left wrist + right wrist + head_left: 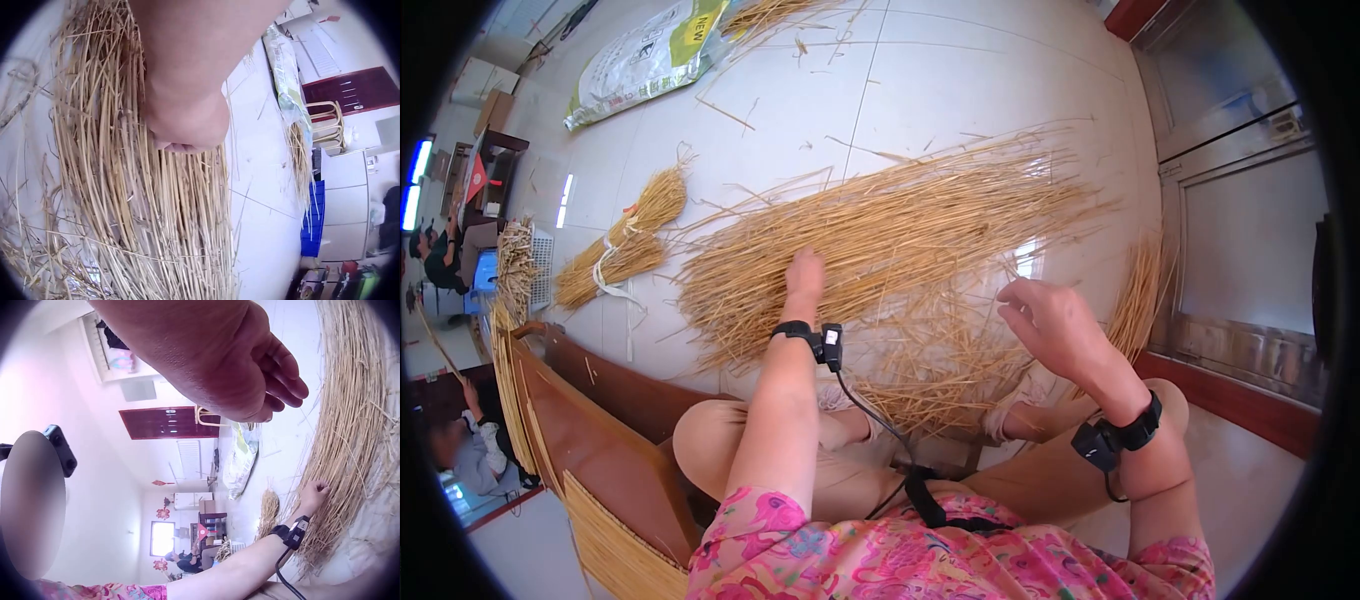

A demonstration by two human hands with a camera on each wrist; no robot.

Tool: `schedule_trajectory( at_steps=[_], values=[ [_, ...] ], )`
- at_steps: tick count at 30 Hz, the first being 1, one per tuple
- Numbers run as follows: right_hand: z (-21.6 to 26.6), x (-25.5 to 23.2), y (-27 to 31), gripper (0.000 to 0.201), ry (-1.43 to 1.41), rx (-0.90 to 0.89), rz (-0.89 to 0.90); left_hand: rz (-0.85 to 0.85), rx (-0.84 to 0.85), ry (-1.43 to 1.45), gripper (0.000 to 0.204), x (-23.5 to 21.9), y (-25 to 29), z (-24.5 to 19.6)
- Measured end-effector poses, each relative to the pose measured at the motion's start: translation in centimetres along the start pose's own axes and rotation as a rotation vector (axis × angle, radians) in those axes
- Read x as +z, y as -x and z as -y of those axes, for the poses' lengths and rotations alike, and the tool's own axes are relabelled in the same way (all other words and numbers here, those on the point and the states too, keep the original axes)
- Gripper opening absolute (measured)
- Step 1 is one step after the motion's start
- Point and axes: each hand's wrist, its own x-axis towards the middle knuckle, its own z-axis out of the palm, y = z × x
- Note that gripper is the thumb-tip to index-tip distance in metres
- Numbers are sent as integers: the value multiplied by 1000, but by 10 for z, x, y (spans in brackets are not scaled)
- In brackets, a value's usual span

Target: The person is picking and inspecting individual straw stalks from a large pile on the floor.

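Note:
A wide layer of golden straw stalks (870, 225) lies spread on the tiled floor in front of the person. My left hand (805, 275) is down on the near-left part of this layer. In the left wrist view the left hand (187, 125) has its fingers curled in among the stalks, gripping some of them; the fingertips are mostly hidden. My right hand (1055, 320) hovers above the floor near the straw's right end. Seen from the right wrist, the right hand (269, 381) has loosely bent fingers with nothing between them.
A tied straw bundle (625, 240) with a white strip lies at left, below a printed plastic sack (645, 60). Loose straw bits (930, 370) litter the floor between the feet. A brown wooden piece (600, 440) stands at lower left, a metal door (1250, 220) at right. Other people sit at far left.

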Motion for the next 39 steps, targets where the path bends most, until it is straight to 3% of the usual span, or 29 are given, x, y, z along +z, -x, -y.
schedule_trajectory(
  at_steps=[3, 6, 9, 15, 18, 21, 24, 28, 33, 36, 39],
  values=[
    [0, -4, -1, 16, -14, 0, 1, 58, 79, 26, 6, -24, -2, 7],
    [2, -6, -1, 14, -24, -86, -75, -19, 270, 50, 5, -59, -4, 16],
    [2, -6, 0, 14, -15, -90, -88, 60, 246, 106, 8, -108, 4, 2],
    [-5, -8, 4, 17, 29, -101, -104, 126, 209, 287, 9, -163, 26, -25],
    [-13, -8, 6, 18, 24, -121, -138, 32, 297, 250, 8, -205, 44, -48],
    [-17, -11, 10, 18, 60, -109, -129, -258, 397, 154, 10, -247, 72, -69],
    [-17, -14, 14, 18, 60, -80, -148, -373, 387, 126, 10, -280, 90, -77],
    [-24, -13, 15, 18, 62, -78, -189, -398, 316, 130, 9, -320, 107, -71],
    [-30, -9, 15, 18, 61, -59, -205, -447, 166, 292, 10, -343, 104, -29],
    [-29, -9, 15, 17, 64, -60, -258, -627, 56, 248, 10, -355, 105, -21],
    [-28, -7, 13, 17, 63, -90, -299, -783, 83, 98, 9, -359, 102, -32]
  ],
)
